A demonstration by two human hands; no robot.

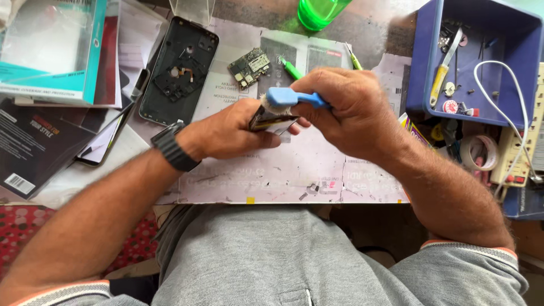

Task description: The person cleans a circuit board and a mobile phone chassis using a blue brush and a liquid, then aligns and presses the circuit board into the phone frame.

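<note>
Your left hand (238, 131) is pinching a small dark phone part (273, 119) between thumb and fingertips above the paper mat (317, 175). Your right hand (348, 110) is gripping a blue brush (289, 98), fingers closed around its handle, its head touching the part's top edge.

Smooth blue plastic brush (294, 98) handle, faintly glossy. Small dark part (272, 119) beneath it, shiny on the face. Matt black plastic phone back cover (178, 71) far left, bare inside. Green circuit board (250, 67) with dull metal shields. Worn, scuffed matt paper sheet (272, 175). Glossy blue plastic bin (422, 62) far right. Translucent green plastic bottle (318, 12). Soft grey knit cloth shirt (266, 260).
</note>
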